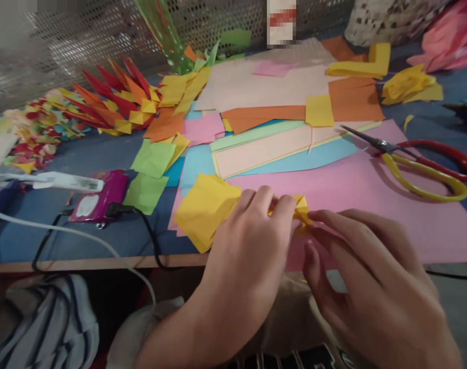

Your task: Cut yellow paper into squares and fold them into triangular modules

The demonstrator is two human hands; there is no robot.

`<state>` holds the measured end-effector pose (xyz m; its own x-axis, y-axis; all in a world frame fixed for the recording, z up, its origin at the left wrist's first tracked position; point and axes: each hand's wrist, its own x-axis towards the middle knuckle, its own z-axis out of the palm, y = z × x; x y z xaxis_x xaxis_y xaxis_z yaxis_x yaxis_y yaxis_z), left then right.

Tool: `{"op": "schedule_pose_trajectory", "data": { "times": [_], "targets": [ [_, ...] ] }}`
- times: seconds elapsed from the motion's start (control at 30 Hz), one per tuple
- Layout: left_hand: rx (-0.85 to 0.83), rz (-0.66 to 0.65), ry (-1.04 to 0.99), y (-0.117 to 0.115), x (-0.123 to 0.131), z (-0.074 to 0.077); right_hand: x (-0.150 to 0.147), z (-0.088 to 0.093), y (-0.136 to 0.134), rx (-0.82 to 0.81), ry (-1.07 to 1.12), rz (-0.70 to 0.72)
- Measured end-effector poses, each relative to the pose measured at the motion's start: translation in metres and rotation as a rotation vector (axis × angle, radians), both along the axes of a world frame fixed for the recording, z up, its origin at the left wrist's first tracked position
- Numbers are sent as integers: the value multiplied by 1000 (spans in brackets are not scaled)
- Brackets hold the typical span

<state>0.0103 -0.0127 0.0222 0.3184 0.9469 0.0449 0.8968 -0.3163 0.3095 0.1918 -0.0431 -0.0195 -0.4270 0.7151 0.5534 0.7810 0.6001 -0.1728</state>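
Observation:
Both hands meet over the near edge of a table, pinching a small folded piece of yellow paper (300, 207). My left hand (249, 251) curls its fingers over the paper from the left. My right hand (367, 266) pinches it from the right with thumb and fingertips. Most of the piece is hidden between the fingers. A stack of yellow paper squares (205, 207) lies just left of my left hand. A large pink sheet (372, 189) lies under the hands.
Scissors with red and yellow handles (421, 161) lie at the right on the pink sheet. Coloured sheets (264, 138) cover the middle. A spiky red-yellow paper model (114, 97) stands at back left. A magenta device (99, 197) with black cable sits left. The table edge (83, 264) runs near.

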Motion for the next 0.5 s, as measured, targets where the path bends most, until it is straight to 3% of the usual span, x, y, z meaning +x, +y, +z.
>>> {"op": "schedule_pose_trajectory", "data": {
  "times": [0.2,0.37,0.5],
  "targets": [
    [27,-65,-62,4,-6,-8,15,2,6,-117,34,188],
    [70,-172,-50,9,-11,-5,31,0,27,-73,-75,295],
    [92,-142,-91,17,-10,-7,35,3,43,-98,-52,352]
  ]
}}
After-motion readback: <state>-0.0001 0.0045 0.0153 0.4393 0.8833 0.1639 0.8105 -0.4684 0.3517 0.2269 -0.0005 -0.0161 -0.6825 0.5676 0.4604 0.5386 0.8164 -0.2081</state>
